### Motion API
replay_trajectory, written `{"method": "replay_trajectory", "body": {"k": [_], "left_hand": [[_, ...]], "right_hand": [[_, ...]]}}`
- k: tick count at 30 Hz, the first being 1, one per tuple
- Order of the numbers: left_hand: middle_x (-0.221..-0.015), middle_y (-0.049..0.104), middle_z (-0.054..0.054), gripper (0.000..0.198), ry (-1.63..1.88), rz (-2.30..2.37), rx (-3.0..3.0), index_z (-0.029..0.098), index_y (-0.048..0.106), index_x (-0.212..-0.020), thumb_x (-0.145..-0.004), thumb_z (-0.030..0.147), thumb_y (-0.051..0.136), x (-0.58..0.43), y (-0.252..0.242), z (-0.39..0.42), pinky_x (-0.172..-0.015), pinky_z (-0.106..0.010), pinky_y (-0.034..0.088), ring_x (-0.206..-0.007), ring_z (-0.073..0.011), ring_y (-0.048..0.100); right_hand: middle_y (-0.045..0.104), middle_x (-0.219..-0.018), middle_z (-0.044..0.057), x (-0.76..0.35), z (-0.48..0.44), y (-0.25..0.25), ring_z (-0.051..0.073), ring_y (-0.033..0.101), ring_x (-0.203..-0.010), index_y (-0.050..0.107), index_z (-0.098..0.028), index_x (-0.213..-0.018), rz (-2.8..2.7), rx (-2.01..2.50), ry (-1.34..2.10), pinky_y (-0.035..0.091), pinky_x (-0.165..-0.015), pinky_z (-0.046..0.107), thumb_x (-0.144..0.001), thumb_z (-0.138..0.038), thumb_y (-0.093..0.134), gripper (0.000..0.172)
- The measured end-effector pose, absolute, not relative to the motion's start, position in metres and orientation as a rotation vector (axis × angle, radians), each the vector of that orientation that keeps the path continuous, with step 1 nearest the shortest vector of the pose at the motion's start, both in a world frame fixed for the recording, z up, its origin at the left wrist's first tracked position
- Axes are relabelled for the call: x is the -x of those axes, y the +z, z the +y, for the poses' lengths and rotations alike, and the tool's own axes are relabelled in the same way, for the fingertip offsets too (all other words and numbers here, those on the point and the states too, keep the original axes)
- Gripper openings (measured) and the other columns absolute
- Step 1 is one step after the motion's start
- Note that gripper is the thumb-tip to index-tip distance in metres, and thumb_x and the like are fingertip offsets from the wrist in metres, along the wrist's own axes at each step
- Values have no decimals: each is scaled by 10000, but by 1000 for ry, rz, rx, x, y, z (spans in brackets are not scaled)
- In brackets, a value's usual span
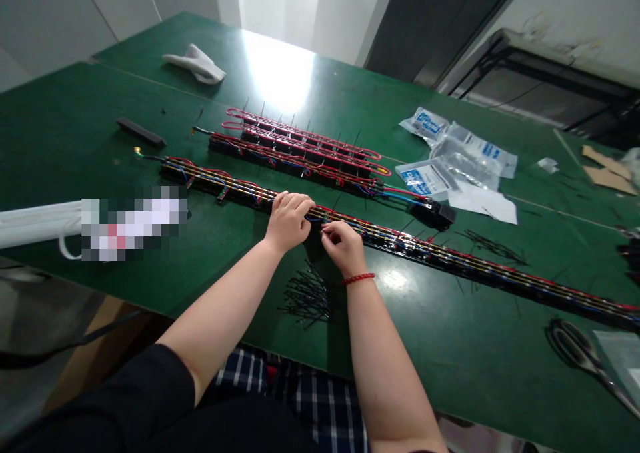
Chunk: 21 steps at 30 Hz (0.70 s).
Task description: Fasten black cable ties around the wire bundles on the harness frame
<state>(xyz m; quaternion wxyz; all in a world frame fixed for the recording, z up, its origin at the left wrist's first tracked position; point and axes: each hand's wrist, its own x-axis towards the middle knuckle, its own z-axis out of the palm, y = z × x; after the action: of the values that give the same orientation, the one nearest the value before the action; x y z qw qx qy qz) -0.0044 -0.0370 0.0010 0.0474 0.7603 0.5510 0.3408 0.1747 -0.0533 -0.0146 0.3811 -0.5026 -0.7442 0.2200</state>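
Observation:
A long black strip with red, yellow and blue wires (450, 254) along its top runs diagonally across the green table (240, 253). My left hand (289, 220) lies over the strip near its middle, fingers curled round it. Just to the right, my right hand (344, 245) is closed in a pinch at the strip's near side. What sits between its fingertips is too small to make out. A heap of thin black cable ties (307, 296) lies on the table below my hands.
Behind are shorter black strips with red wires (300, 143). Plastic bags (450, 153) lie at the right rear, scissors (583, 353) at the right front. More black ties (493, 246) lie beyond the strip. A white cloth (197, 64) and a dark bar (140, 133) are farther left.

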Motion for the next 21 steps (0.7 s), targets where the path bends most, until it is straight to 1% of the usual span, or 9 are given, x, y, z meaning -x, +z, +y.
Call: {"method": "replay_trajectory", "body": {"k": [5,10,15,18,21], "left_hand": [[-1215,668,-40,325,1084,1846,-2192,238,628,-1080,-795,117,528,13,-5,-35,-1203,-442,226,-1225,-226,549],[-1292,647,-46,351,1076,1838,-2218,239,619,-1169,-831,174,549,20,-8,-36,-1223,-465,205,-1282,-239,527],[-1353,617,-60,364,1057,1829,-2273,245,614,-1216,-854,251,573,34,-10,-35,-1229,-493,195,-1319,-255,510],[-1375,605,-56,404,996,1757,-2361,253,590,-1272,-877,332,579,51,-12,-32,-1235,-480,202,-1321,-245,515],[-1396,593,-65,493,910,1674,-2448,239,538,-1356,-888,390,575,65,-14,-30,-1234,-450,227,-1321,-237,518]], "right_hand": [[689,-818,27,-177,-58,-14,168,603,-704,657,-221,-863,-1958,1395,522,495,-675,298,-857,-292,580,105],[686,-943,72,-179,-72,-14,210,623,-842,643,-200,-935,-1926,1389,543,525,-783,346,-831,-263,599,129],[673,-966,96,-181,-87,-12,242,611,-957,631,-197,-905,-1973,1381,487,510,-899,397,-832,-193,568,96],[689,-1000,91,-184,-99,-10,244,614,-998,637,-206,-928,-1965,1399,485,500,-931,409,-855,-219,571,100],[698,-1109,92,-186,-110,-8,243,612,-1085,649,-212,-992,-2009,1389,491,481,-983,418,-864,-262,591,149]]}}
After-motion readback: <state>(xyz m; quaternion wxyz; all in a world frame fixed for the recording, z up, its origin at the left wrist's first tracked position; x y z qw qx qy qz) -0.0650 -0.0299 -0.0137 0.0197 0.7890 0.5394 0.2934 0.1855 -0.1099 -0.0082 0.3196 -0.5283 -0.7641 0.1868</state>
